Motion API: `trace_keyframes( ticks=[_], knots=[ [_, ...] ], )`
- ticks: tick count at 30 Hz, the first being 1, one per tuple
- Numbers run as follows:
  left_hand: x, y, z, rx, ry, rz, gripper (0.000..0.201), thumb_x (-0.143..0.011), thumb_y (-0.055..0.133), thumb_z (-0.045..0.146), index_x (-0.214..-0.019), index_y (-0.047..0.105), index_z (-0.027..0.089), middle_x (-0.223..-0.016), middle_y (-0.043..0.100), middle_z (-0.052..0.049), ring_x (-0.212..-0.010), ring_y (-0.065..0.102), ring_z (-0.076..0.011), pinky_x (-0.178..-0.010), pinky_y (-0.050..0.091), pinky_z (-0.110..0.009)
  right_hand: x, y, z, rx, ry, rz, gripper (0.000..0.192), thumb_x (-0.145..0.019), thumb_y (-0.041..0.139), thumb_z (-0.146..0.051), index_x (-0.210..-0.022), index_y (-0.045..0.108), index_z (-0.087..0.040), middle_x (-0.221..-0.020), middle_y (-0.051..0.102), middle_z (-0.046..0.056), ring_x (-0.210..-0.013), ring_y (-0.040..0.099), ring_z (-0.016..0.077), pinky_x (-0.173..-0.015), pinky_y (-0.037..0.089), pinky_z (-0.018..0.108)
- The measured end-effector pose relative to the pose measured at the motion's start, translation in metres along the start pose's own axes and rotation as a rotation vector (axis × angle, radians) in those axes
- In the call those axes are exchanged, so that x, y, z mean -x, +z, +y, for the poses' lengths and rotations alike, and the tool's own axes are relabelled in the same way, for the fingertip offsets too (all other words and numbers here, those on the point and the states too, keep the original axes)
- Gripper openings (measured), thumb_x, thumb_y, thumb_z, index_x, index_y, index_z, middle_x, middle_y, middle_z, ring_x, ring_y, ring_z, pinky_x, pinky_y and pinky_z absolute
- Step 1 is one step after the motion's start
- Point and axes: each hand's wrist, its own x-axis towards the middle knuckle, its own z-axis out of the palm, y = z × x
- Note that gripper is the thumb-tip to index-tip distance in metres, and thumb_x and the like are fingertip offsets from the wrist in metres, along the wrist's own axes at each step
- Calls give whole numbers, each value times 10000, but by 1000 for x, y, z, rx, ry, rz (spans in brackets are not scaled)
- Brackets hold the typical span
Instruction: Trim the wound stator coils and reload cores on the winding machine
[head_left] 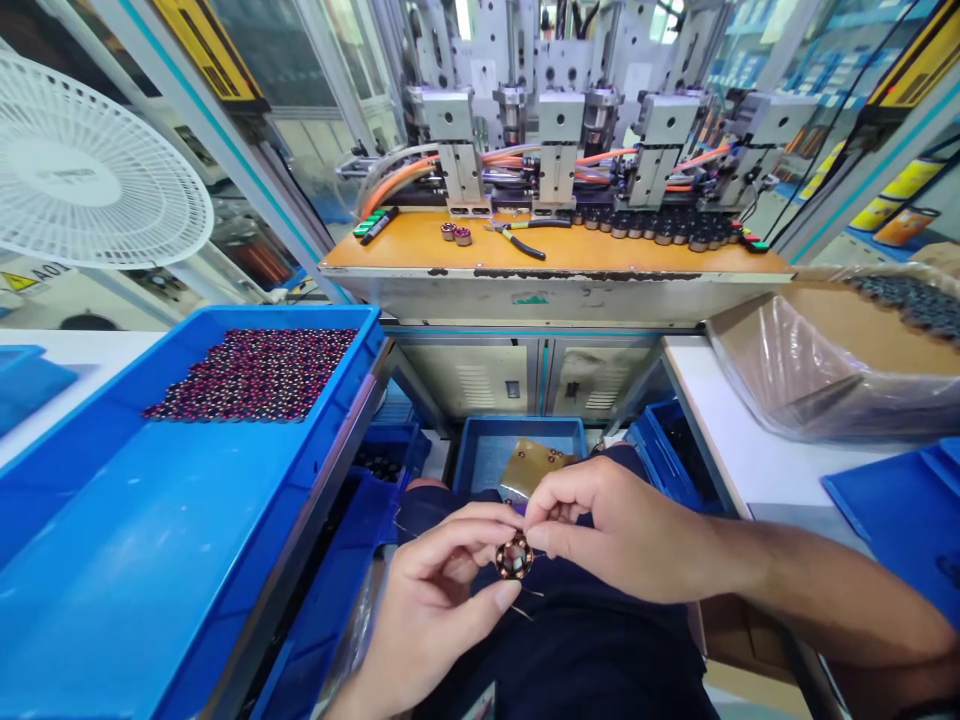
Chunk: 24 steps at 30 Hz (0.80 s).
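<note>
We see one small copper-wound coil [514, 558] pinched over the lap, its windings too small to make out. The left hand [431, 610] grips it from seven o'clock, thumb and fingers closed around it; the right hand [607, 530] nips its upper edge from two o'clock, fingertips tight. Fine wire ends trail below it, barely visible. At ten o'clock one blue tray [187, 480] holds purple-red coils [259, 372] too many to count. At twelve o'clock, two more coils [456, 234] and one pair of pliers [521, 238] lie on the orange bench [555, 255]. A bagged box [832, 360] at two o'clock is cut off.
</note>
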Motion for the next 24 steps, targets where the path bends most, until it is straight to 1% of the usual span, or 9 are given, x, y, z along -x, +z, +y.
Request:
trace_keyframes(
  ticks=[4,9,12,15,20,24],
  knots=[
    [0,-1,-2,123,-7,-36,268,-749,767,111,-979,770,249,-1004,715,-49,-862,683,-135,-783,565,-217,2,0,-1,112,-133,-13,134,-905,578,-126,-813,675,-116,-761,648,5,-703,569,90,-681,431,198],
    [-1,-3,-7,253,-21,-51,264,-733,792,137,-970,752,247,-1011,694,-37,-846,673,-127,-773,561,-225,5,2,3,79,-239,0,124,-923,571,-135,-841,660,-109,-773,644,9,-703,563,82,-690,433,185],
    [-2,-3,-8,280,-13,-35,295,-701,817,116,-950,739,253,-991,685,-22,-798,651,-103,-732,546,-202,5,4,7,55,-261,9,131,-932,569,-157,-843,653,-108,-773,639,13,-707,565,85,-693,440,186],
    [-2,-2,-7,255,13,-10,307,-671,842,120,-931,737,243,-946,667,-15,-770,621,-89,-686,519,-170,3,4,9,49,-275,13,139,-937,563,-163,-835,642,-112,-771,637,13,-709,563,85,-701,442,189],
    [-1,-3,-4,168,42,-17,359,-673,853,164,-1004,765,273,-941,616,-27,-786,610,-109,-682,525,-196,4,9,8,45,-267,12,141,-938,557,-170,-828,636,-130,-769,636,7,-704,564,86,-689,443,193],
    [0,-2,-1,133,50,-20,328,-676,848,163,-978,776,268,-923,594,-32,-746,598,-104,-644,521,-196,8,9,5,47,-230,10,136,-938,545,-165,-840,636,-137,-777,637,7,-700,565,91,-680,450,202]
  ],
)
